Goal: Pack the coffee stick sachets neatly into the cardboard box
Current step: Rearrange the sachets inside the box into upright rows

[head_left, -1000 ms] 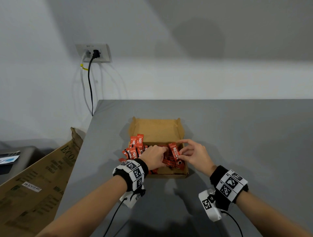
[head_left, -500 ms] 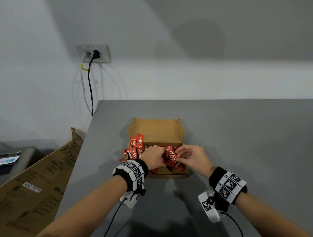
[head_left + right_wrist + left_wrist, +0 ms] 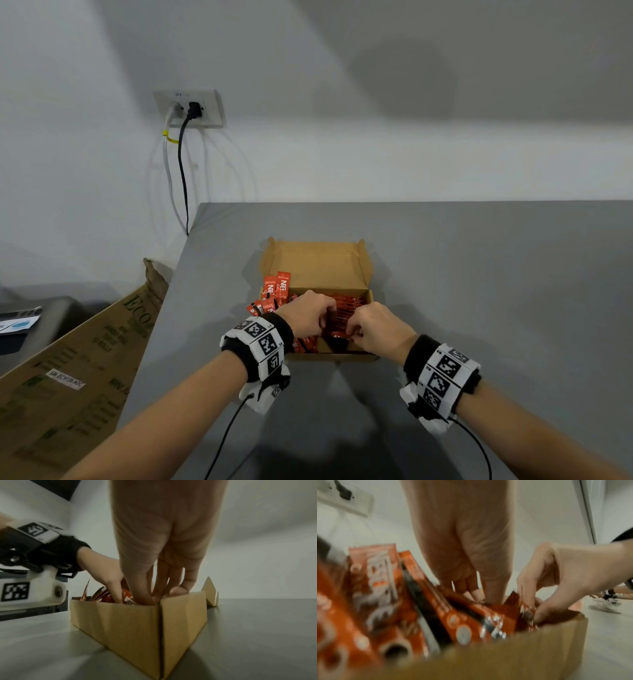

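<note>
An open cardboard box (image 3: pixel 363 274) lies on the grey table, its lid flap folded back. Red coffee stick sachets (image 3: pixel 346 306) lie inside it, and a few stand upright at its left end (image 3: pixel 279 286). My left hand (image 3: pixel 323 320) is curled over the middle of the pile, fingertips down among the sachets (image 3: pixel 436 605). My right hand (image 3: pixel 354 332) sits just right of it, and its thumb and fingers (image 3: pixel 539 616) pinch the sachet ends by the front wall (image 3: pixel 513 655). In the right wrist view, the right fingers (image 3: pixel 163 588) dip inside the box (image 3: pixel 137 622).
The table's left edge (image 3: pixel 161 308) is close to the box, and a large cardboard sheet (image 3: pixel 68 370) leans beside it. A wall socket (image 3: pixel 188 108) with two cables hangs behind. Bare grey tabletop (image 3: pixel 496 291) stretches right of the box.
My right hand has brought the raised sachet down into the box and moved left and nearer. Both hands now sit close together over the box's front.
</note>
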Available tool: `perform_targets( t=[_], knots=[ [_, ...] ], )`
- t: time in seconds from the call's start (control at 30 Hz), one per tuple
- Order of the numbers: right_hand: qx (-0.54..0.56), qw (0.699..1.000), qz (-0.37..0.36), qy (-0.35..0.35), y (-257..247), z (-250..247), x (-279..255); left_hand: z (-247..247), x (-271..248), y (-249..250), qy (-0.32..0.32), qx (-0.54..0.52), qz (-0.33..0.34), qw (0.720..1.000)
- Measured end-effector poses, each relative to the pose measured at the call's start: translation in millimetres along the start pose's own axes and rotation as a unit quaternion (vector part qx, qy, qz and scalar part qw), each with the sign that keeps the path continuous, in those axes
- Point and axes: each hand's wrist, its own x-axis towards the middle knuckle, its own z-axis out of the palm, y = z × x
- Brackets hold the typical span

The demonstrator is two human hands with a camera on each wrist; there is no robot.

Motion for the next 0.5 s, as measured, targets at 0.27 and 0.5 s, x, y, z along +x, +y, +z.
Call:
perform_targets(
  t=[0.27, 0.5],
  knots=[
    [-0.034, 0.999, -0.004, -0.029, 1.3, 6.6, 7.8, 2.2, -4.2, 1.9, 0.009, 0.044, 0.019, 0.999],
    [-0.157, 0.987, -0.018, 0.014, 4.8, 5.6, 1.4, 9.7, -2.6, -2.0, 0.037, 0.094, 0.030, 0.994]
  ],
)
